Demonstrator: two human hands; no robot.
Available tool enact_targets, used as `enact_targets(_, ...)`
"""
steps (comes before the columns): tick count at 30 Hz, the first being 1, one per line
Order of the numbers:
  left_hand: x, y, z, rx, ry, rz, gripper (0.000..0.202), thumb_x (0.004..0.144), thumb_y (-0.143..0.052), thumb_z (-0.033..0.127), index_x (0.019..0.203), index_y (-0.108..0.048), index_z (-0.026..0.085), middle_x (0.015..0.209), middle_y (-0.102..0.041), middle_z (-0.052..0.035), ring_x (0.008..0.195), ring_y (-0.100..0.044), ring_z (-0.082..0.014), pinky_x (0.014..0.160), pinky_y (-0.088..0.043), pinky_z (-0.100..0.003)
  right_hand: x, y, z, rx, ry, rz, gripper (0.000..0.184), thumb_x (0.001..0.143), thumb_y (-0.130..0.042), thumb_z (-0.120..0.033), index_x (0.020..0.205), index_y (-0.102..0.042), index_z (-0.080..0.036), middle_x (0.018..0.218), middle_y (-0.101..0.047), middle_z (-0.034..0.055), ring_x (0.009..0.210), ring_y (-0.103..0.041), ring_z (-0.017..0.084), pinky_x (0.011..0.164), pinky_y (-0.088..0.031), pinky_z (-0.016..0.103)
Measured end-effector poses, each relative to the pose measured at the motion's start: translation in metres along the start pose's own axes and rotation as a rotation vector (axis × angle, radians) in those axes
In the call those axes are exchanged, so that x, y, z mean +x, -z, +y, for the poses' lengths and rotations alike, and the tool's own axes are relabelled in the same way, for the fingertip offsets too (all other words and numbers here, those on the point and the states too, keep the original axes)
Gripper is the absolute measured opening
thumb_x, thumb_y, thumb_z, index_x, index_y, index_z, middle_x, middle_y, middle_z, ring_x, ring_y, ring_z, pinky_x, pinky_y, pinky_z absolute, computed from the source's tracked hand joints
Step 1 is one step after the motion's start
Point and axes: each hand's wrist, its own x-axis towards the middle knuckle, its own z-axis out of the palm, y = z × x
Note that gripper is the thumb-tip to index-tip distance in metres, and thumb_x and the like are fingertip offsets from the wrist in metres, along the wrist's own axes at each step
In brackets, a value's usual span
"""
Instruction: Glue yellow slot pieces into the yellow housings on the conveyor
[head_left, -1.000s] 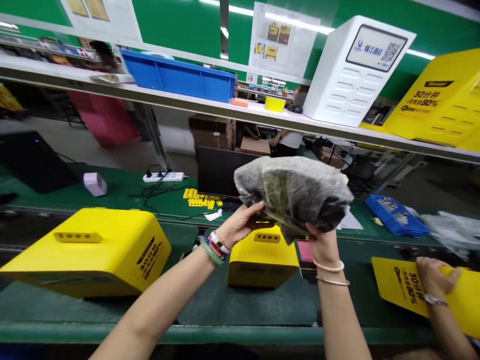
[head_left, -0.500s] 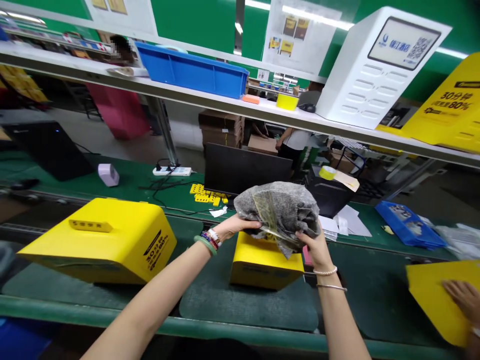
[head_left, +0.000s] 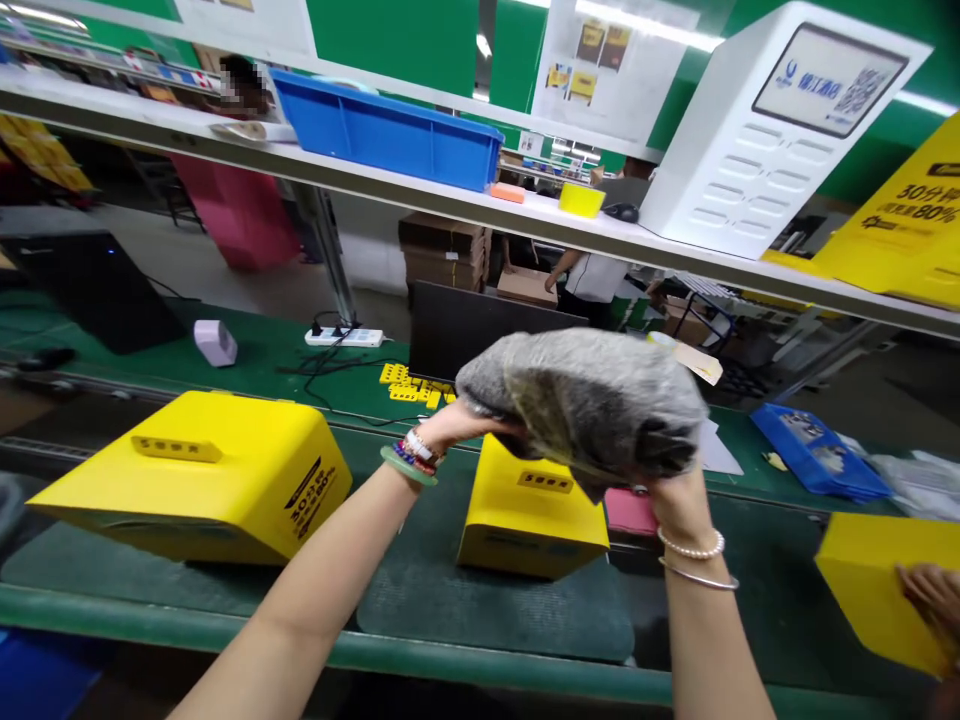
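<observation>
"While we hold the grey bundle point(head_left: 585, 390) up, where exactly is it?"

"In the air above the middle box point(head_left: 536, 535), with part of the monitor point(head_left: 457, 325) hidden behind it. That box stands on the mat point(head_left: 495, 615), nearer its right edge than its left."

"And our fingers?"

"Our left hand point(head_left: 454, 425) grips the bundle's left end, partly closed, fingertips tucked out of sight. Our right hand point(head_left: 679, 495) clasps the lower right end from below; we cannot tell how far its fingers curl, since the bundle covers them."

"What else do we see?"

"To our left, the left box point(head_left: 202, 480); to our right, a co-worker's hand point(head_left: 930, 590) on the right box point(head_left: 855, 580). The blue tray point(head_left: 817, 455) lies near the front edge of the desk point(head_left: 270, 385)."
</observation>
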Motion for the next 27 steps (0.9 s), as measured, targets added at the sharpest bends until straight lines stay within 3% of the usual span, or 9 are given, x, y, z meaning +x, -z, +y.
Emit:
enact_targets(4,-0.01,-0.001,-0.048,-0.028,0.061,-0.025,0.06,0.042,-0.091,0.039,0.095,-0.073,0.018,0.117,-0.071,-0.011,0.114,-0.062,-0.0323,0.107,-0.043,-0.047,-0.018,-0.019,0.03,0.11,-0.263,-0.057,0.073,0.055,-0.085,-0.031,0.121,-0.055,-0.027,0.12,-0.064,0.0052,0.115,-0.057,0.03,0.109,-0.035,0.054)
enact_targets(6,-0.009,-0.005,-0.051,-0.032,0.036,-0.037,0.062,0.048,-0.088,0.043,0.102,-0.072,0.017,0.125,-0.067,-0.0113,0.117,-0.06,-0.0303,0.109,-0.041,-0.045,-0.014,-0.021,0.034,0.162,-0.287,-0.05,0.069,0.056,-0.084,-0.03,0.119,-0.055,-0.028,0.117,-0.066,0.004,0.113,-0.058,0.029,0.108,-0.037,0.053)
enact_targets(8,-0.005,-0.012,-0.032,-0.023,-0.006,-0.034,0.065,0.05,-0.088,0.039,0.108,-0.069,0.017,0.13,-0.064,-0.0098,0.124,-0.056,-0.0285,0.113,-0.036,-0.043,-0.001,-0.015,0.022,0.17,-0.217,-0.045,0.068,0.056,-0.084,-0.028,0.117,-0.055,-0.027,0.116,-0.066,0.0037,0.113,-0.059,0.029,0.106,-0.04,0.051)
enact_targets(13,0.006,-0.036,0.049,-0.009,-0.19,-0.103,0.062,0.052,-0.089,0.029,0.11,-0.069,0.018,0.127,-0.066,-0.0076,0.125,-0.054,-0.0289,0.111,-0.039,-0.045,0.041,0.022,-0.039,0.081,0.088,0.045,0.094,0.051,-0.087,-0.021,0.134,-0.044,-0.028,0.138,-0.054,0.0051,0.126,-0.05,0.03,0.11,-0.038,0.049)
enact_targets(16,0.01,-0.044,0.057,0.015,-0.201,-0.164,0.062,0.051,-0.089,0.029,0.109,-0.07,0.017,0.128,-0.065,-0.0084,0.126,-0.053,-0.0299,0.111,-0.039,-0.046,0.041,0.036,-0.05,0.077,0.158,0.069,0.089,0.05,-0.087,-0.021,0.13,-0.048,-0.029,0.136,-0.055,0.004,0.127,-0.05,0.029,0.11,-0.038,0.047)
enact_targets(20,0.009,-0.047,0.008,0.111,0.045,-0.151,0.068,0.043,-0.091,0.032,0.106,-0.07,0.017,0.124,-0.067,-0.0102,0.122,-0.056,-0.0323,0.11,-0.04,-0.048,0.0,0.03,-0.007,0.19,-0.126,0.053,0.08,0.042,-0.088,-0.014,0.114,-0.058,-0.028,0.118,-0.066,0.0011,0.114,-0.059,0.026,0.108,-0.041,0.045)
enact_targets(22,0.008,-0.05,-0.012,0.133,0.084,-0.159,0.065,0.043,-0.091,0.035,0.102,-0.071,0.016,0.12,-0.069,-0.012,0.117,-0.06,-0.0336,0.108,-0.042,-0.049,-0.019,0.023,0.023,0.236,-0.224,0.085,0.068,0.049,-0.084,-0.021,0.112,-0.059,-0.028,0.111,-0.069,0.0018,0.106,-0.064,0.027,0.102,-0.046,0.049)
enact_targets(24,0.006,-0.054,-0.013,0.137,0.053,-0.165,0.063,0.047,-0.089,0.036,0.104,-0.071,0.016,0.121,-0.069,-0.0115,0.12,-0.058,-0.0329,0.11,-0.039,-0.048,-0.025,0.02,0.04,0.262,-0.238,0.123,0.065,0.054,-0.08,-0.027,0.114,-0.058,-0.029,0.11,-0.07,0.0016,0.104,-0.065,0.027,0.097,-0.049,0.051)
enact_targets(27,0.005,-0.055,0.015,0.161,-0.038,-0.171,0.067,0.051,-0.088,0.036,0.113,-0.068,0.02,0.128,-0.065,-0.0078,0.13,-0.049,-0.0306,0.116,-0.031,-0.045,-0.01,0.027,0.034,0.287,-0.217,0.135,0.077,0.049,-0.083,-0.023,0.12,-0.054,-0.031,0.12,-0.067,0.0008,0.112,-0.061,0.028,0.098,-0.05,0.049)
